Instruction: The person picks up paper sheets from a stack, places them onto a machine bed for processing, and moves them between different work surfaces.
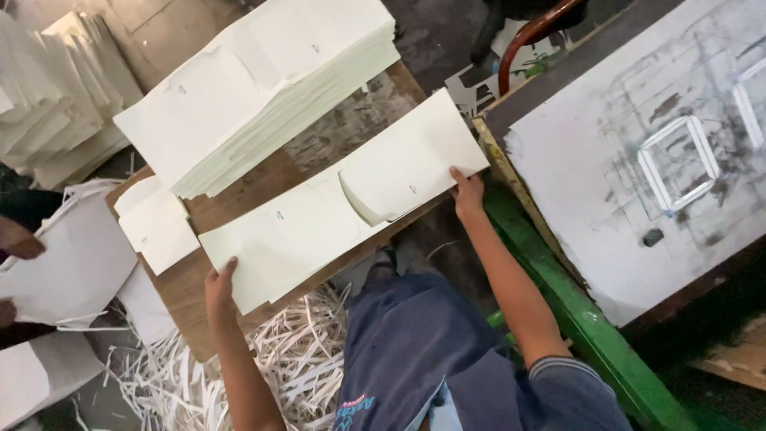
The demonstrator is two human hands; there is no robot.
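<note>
A thin stack of long cream paper sheets [343,199] lies across the near edge of a worn wooden board [239,199]. My left hand [219,291] grips its lower left end and my right hand [467,191] grips its upper right end. One sheet in the stack curls up near the middle. Behind it on the board rests a tall pile of cream sheets [263,88].
Small loose sheets [155,223] sit at the board's left end. White paper strips [287,359] litter the floor below. A green-edged machine bed with a white, marked surface [638,160] stands to the right. More paper piles [56,88] stand far left, beside another person's hand [16,239].
</note>
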